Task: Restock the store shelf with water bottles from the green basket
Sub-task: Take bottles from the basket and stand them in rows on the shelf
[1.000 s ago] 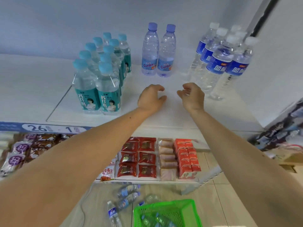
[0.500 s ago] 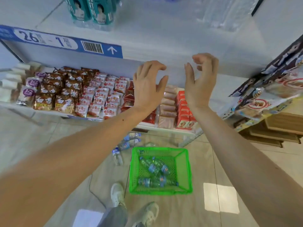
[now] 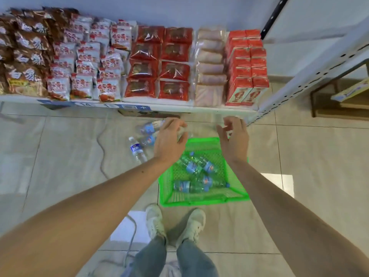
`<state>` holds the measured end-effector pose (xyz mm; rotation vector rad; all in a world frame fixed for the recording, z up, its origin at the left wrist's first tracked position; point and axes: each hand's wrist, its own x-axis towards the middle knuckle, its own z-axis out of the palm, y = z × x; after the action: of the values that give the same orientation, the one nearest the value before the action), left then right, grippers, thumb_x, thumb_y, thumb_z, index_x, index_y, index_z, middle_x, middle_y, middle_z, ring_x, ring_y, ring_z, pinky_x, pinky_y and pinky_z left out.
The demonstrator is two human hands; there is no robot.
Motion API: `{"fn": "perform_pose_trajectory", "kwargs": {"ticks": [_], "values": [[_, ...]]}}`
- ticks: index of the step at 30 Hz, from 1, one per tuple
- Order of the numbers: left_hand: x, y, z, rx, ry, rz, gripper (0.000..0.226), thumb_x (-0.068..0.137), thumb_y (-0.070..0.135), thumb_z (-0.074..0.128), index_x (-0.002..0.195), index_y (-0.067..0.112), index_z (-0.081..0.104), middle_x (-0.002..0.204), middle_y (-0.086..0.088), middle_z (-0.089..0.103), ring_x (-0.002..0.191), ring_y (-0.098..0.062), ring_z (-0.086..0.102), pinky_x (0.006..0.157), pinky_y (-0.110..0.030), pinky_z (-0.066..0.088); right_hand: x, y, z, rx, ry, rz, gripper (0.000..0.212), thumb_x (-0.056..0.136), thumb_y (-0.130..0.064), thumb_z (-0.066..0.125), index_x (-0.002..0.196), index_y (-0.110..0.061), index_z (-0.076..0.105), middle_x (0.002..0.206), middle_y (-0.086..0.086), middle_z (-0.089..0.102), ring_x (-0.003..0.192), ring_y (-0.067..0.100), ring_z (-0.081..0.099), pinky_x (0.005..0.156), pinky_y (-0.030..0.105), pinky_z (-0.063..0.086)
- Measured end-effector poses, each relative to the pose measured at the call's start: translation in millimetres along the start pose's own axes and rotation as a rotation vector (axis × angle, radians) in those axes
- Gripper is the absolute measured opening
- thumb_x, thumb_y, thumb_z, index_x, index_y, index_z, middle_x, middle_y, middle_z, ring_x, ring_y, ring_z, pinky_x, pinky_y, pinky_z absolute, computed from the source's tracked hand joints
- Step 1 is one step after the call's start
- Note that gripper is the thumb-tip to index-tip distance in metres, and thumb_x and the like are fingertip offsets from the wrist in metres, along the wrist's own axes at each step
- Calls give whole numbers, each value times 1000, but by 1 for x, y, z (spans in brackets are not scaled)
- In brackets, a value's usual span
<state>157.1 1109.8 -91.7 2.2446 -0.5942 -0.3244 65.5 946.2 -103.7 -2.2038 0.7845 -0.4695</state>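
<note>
Both hands [image 3: 201, 139] hover half-open, empty, above green basket [image 3: 203, 199].

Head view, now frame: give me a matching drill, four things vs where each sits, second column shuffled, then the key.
Things:
1. green basket
2. loose bottle with white cap
3. red cartons
4. grey cable

Places:
A. right end of the snack shelf
B. floor, in front of the shoes, bottles inside
C. floor, snaking left of the loose bottle
D. floor, left of the basket, outside it

Pairs: 1-B, 2-D, 3-A, 4-C

Both hands, left and right, are open and empty above the basket.
</note>
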Motion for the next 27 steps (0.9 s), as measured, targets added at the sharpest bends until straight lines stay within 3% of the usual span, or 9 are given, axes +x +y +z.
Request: {"fn": "perform_pose_trajectory", "kwargs": {"ticks": [7, 11, 15, 19, 24, 27], "values": [[2, -117, 153, -50, -196, -282, 23, 85, 18, 66, 107, 14, 61, 113, 0, 59, 83, -10, 61, 74, -23, 44, -19, 192, 99, -232, -298, 259, 32, 89, -19, 66, 118, -9, 57, 115, 8, 61, 101, 29, 61, 80, 36, 49], [-2, -182, 240, -52, -196, -429, 22, 85, 19, 65, 106, 12, 62, 108, 0, 66, 70, -4, 57, 72, -18, 39, -34, 287, 154, -374, -506, 362, 50, 87, -30, 68, 130, -12, 50, 125, 12, 60, 112, 32, 57, 88, 41, 50], [-11, -234, 301, -49, -253, -474, 21, 85, 17, 65, 105, 12, 63, 108, -2, 68, 76, -11, 60, 78, -21, 43, -47, 360, 201, -505, -750, 446, 74, 84, -44, 68, 144, -18, 33, 136, 15, 53, 123, 33, 51, 96, 43, 48], [-14, -267, 334, -68, -310, -465, 23, 86, 16, 64, 108, 11, 62, 111, -4, 67, 80, -13, 61, 87, -28, 50, -57, 408, 237, -515, -886, 494, 90, 79, -44, 74, 148, -15, 24, 137, 15, 50, 123, 34, 51, 98, 44, 47], [-17, -288, 348, -28, -325, -465, 22, 88, 17, 63, 109, 10, 60, 111, -4, 65, 81, -10, 58, 78, -21, 42, -61, 433, 257, -455, -917, 489, 100, 75, -39, 79, 150, -11, 21, 135, 17, 51, 122, 34, 51, 102, 40, 44], [-17, -288, 347, -29, -336, -484, 22, 88, 17, 63, 109, 10, 60, 111, -3, 65, 83, -11, 59, 79, -22, 43, -58, 437, 254, -440, -920, 468, 90, 75, -42, 79, 145, -10, 33, 131, 15, 55, 118, 32, 53, 100, 37, 45]]}}
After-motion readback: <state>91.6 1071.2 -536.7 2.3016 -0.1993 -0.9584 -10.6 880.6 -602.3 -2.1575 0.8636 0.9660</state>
